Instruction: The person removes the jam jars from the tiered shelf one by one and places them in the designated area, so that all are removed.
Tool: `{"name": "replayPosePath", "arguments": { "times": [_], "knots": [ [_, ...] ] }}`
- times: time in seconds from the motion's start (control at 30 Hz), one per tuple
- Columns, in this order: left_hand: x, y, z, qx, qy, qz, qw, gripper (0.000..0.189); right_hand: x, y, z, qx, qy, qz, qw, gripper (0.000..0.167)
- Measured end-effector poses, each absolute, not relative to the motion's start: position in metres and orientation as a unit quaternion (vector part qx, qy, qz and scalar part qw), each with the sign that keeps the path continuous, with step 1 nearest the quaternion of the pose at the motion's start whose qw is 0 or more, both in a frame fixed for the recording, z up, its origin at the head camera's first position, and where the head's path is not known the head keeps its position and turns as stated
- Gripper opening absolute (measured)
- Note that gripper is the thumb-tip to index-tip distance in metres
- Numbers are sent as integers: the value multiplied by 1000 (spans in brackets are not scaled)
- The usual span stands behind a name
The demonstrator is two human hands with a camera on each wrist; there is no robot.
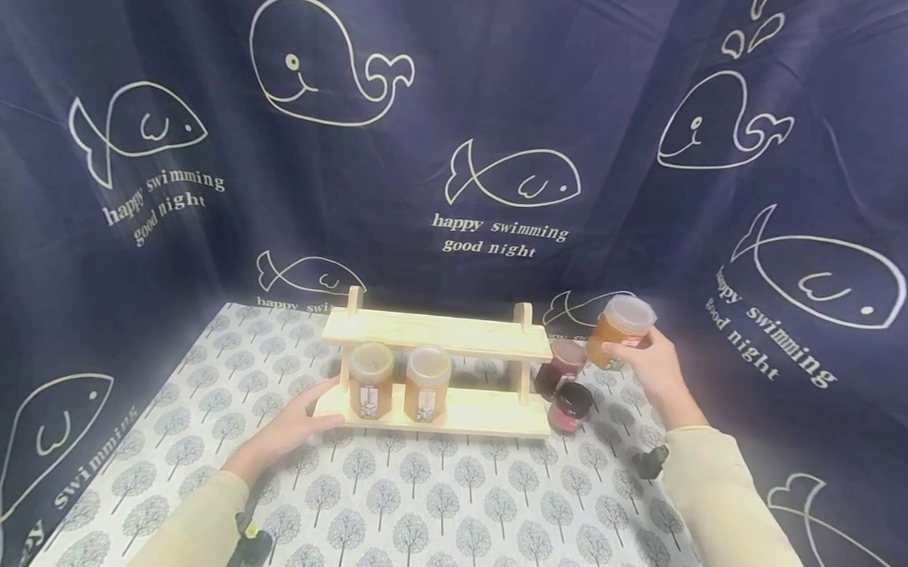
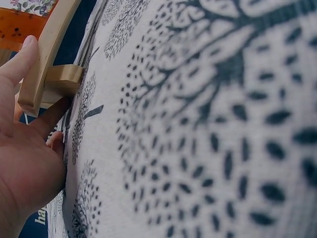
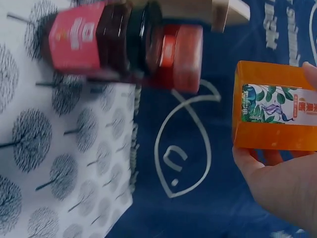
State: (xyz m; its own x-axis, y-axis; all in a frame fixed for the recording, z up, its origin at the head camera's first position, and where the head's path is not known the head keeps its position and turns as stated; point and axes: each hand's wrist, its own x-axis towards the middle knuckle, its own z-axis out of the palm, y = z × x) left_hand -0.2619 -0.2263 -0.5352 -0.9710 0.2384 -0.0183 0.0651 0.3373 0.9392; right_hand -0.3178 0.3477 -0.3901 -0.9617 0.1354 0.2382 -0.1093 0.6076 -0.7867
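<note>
A small two-tier wooden shelf (image 1: 452, 332) stands on the table. My left hand (image 1: 291, 428) grips its left end; in the left wrist view the thumb lies on the lower board (image 2: 45, 59) and a finger reaches under it. Two amber jars (image 1: 370, 389) with clear lids stand side by side on the lower board, towards the left. To the right of the shelf, my right hand (image 1: 660, 367) holds another hexagonal amber jar (image 1: 616, 332) above the table. Its peacock label (image 2: 29, 6) pattern is partly seen on a jar beside the left thumb.
Right of the shelf stand a dark red jar (image 1: 569, 356) and, in front of it, a small jar with a black lid (image 1: 571, 406). A tree-patterned cloth (image 1: 409, 499) covers the table. Dark blue curtains (image 1: 506, 85) with whale and fish drawings hang behind and at both sides.
</note>
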Motion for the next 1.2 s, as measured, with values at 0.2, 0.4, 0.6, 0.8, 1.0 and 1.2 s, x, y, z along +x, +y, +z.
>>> {"name": "replayPosePath", "arguments": {
  "times": [0.2, 0.4, 0.6, 0.8, 1.0, 1.2],
  "knots": [
    [-262, -226, -536, 94, 816, 566, 72, 80, -331, 372, -412, -56, -884, 447, 125, 67],
    [-262, -224, -536, 101, 817, 564, 67, 78, -336, 384, -447, -78, -877, 463, 101, 64],
    [-259, -223, -532, 98, 817, 565, 64, 78, -341, 389, -471, -78, -879, 461, 89, 61],
    [-260, -224, -531, 97, 819, 562, 59, 80, -349, 386, -486, -78, -887, 448, 84, 59],
    [-261, -224, -535, 91, 820, 561, 62, 81, -353, 383, -497, -83, -870, 482, 61, 67],
    [-260, -224, -534, 86, 819, 563, 69, 81, -354, 382, -508, -99, -868, 484, 49, 67]
  ]
}}
